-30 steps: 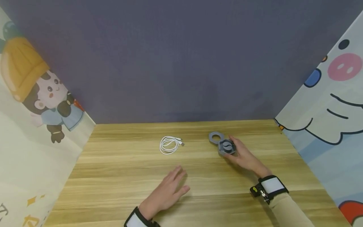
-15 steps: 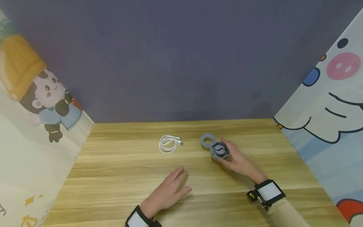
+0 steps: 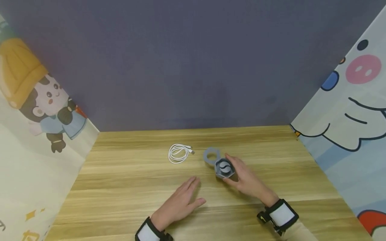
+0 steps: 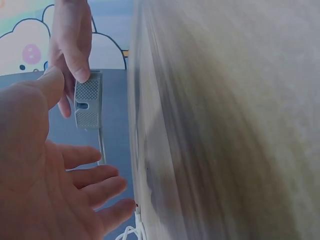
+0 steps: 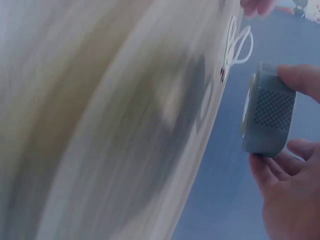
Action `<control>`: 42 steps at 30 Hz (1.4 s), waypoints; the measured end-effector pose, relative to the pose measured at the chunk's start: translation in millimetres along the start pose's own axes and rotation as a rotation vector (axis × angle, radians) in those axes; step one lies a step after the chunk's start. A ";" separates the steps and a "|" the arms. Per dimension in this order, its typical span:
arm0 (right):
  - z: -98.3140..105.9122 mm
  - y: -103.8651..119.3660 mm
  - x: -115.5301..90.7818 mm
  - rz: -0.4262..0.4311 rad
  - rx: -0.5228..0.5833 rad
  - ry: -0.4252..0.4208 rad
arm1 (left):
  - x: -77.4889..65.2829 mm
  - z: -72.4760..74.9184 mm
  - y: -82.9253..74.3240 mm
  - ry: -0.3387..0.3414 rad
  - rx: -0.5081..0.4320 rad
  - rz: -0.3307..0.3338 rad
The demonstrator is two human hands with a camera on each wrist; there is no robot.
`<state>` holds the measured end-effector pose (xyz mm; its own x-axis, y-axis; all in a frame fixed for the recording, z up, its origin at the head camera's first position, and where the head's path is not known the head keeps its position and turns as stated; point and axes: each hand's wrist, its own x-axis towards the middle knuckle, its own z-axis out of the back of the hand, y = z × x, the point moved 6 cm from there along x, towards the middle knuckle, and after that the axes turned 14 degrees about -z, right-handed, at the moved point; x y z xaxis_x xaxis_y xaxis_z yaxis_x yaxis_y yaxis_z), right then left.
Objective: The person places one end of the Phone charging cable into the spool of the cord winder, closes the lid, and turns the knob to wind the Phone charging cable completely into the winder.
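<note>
In the head view, my right hand point(image 3: 248, 180) grips a grey hexagonal cable winder point(image 3: 224, 167), thumb on the near side and fingers on the far side. An S-shaped split marks its round centre hub. The ring-shaped lid point(image 3: 205, 156) sticks out at the far left corner. Dotted texture covers the sides of the winder point(image 5: 272, 110) in the right wrist view, where it hangs above the table. My left hand point(image 3: 178, 202) holds nothing, its fingers extended and thumb apart, left of the winder and nearer me. Beyond it lies a coiled white USB cable point(image 3: 187, 149).
The wooden table point(image 3: 120, 180) ends at a dark blue-grey back panel point(image 3: 193, 67). Cartoon-printed side walls stand at the left point(image 3: 24, 160) and right point(image 3: 356, 127). Each wrist wears a black strap, such as the right strap point(image 3: 281, 216).
My right hand has carried the winder, with its lid swung out, leftward and towards me. My left hand stays almost in place, and the cable lies where it was.
</note>
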<state>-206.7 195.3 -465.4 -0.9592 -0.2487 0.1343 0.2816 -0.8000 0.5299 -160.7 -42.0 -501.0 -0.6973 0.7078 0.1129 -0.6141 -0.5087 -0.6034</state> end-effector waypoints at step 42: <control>-46.9 56.5 -33.3 -0.085 -0.040 -0.198 | 32.3 -4.8 -6.3 -0.067 -0.005 -0.121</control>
<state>-157.6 132.8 -479.2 -0.9645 -0.0707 0.2545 0.1967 -0.8353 0.5134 -177.5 -13.5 -497.3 -0.6417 0.7293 0.2374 -0.6932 -0.4191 -0.5864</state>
